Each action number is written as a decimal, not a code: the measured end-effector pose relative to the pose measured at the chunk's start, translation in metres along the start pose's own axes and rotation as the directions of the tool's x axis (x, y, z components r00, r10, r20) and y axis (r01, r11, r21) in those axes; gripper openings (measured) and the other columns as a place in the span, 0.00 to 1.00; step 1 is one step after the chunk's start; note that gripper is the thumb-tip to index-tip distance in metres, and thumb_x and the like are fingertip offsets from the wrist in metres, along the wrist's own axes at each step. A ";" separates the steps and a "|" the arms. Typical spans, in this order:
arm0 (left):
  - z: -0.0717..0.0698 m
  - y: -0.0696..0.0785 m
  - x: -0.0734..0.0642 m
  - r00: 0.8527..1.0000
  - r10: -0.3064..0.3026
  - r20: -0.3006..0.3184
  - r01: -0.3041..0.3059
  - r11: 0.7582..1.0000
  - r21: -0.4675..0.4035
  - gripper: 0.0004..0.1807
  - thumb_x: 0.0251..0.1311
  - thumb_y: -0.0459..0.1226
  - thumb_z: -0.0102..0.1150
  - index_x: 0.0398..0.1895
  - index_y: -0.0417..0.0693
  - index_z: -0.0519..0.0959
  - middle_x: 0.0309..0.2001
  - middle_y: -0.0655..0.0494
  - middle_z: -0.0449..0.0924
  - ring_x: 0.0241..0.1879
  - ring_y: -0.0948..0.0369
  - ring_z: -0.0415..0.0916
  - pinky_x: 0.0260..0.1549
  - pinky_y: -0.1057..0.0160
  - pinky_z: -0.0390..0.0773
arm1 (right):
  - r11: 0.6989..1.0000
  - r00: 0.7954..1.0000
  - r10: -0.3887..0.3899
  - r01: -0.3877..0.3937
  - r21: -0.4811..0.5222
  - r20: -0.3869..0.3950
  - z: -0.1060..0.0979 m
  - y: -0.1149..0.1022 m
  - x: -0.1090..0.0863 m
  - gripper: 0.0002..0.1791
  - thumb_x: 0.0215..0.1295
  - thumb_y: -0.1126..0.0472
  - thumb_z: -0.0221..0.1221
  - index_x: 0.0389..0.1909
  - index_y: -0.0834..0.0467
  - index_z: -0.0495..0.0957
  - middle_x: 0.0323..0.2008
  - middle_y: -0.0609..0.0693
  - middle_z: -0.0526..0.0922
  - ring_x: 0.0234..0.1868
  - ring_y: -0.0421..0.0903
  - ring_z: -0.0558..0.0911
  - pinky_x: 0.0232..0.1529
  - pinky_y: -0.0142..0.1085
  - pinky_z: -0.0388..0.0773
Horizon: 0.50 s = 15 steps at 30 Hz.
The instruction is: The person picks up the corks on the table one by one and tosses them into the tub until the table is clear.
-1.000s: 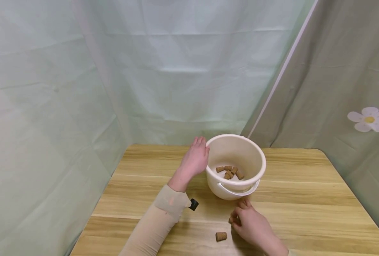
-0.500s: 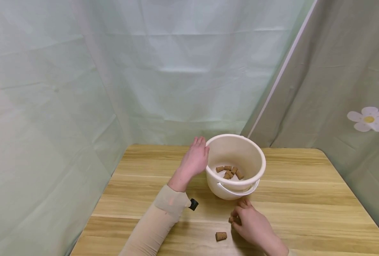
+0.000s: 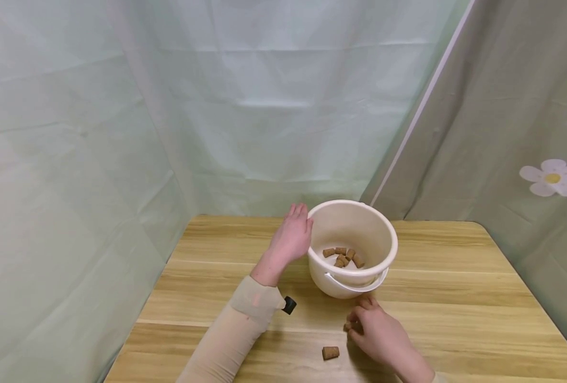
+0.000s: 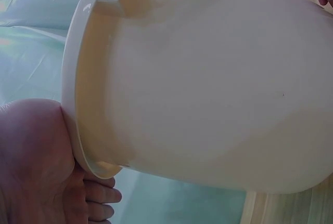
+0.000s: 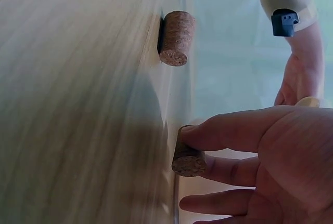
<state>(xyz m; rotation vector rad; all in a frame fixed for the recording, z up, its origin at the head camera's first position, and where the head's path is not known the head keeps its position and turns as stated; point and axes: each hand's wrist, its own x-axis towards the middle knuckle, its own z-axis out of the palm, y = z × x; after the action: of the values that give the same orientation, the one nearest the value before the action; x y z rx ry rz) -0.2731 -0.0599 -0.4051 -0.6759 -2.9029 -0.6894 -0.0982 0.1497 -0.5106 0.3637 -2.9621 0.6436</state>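
A cream-white bucket (image 3: 319, 274) stands upright on the wooden table, with several brown corks (image 3: 358, 261) on its floor. My left hand (image 3: 290, 236) holds the bucket at the left of its rim; in the left wrist view its curled fingers (image 4: 101, 195) show past the rim, and the thumb's tip is hidden. In front of the bucket, my right hand (image 3: 379, 332) pinches a cork (image 5: 190, 165) between thumb and a finger, low by the tabletop. Another cork (image 3: 330, 353) lies on the table, left of the right hand.
The bucket's white handle (image 3: 357, 289) hangs down at its front. A small black device (image 3: 289, 305) sits at the left sleeve cuff. Pale green curtains (image 3: 283, 133) enclose the wooden table (image 3: 455, 319) at the back and sides.
The right hand's fingers have shifted very slightly with the pinched cork. The left hand, the bucket and the loose cork stay in place.
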 end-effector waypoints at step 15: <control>0.000 0.000 0.000 1.000 -0.002 0.007 0.002 1.000 0.012 0.31 0.88 0.42 0.35 0.82 0.28 0.56 0.82 0.33 0.53 0.84 0.41 0.46 0.82 0.50 0.45 | 0.998 0.997 0.066 -0.066 0.008 0.036 -0.010 0.005 -0.002 0.10 0.56 0.58 0.76 0.32 0.44 0.83 0.48 0.51 0.88 0.70 0.75 0.73 0.60 0.67 0.80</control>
<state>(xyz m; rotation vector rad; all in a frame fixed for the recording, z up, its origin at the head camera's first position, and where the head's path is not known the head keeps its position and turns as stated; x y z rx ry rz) -0.2735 -0.0597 -0.4049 -0.6752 -2.9125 -0.6713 -0.0972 0.1591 -0.5040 0.2821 -3.0175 0.6656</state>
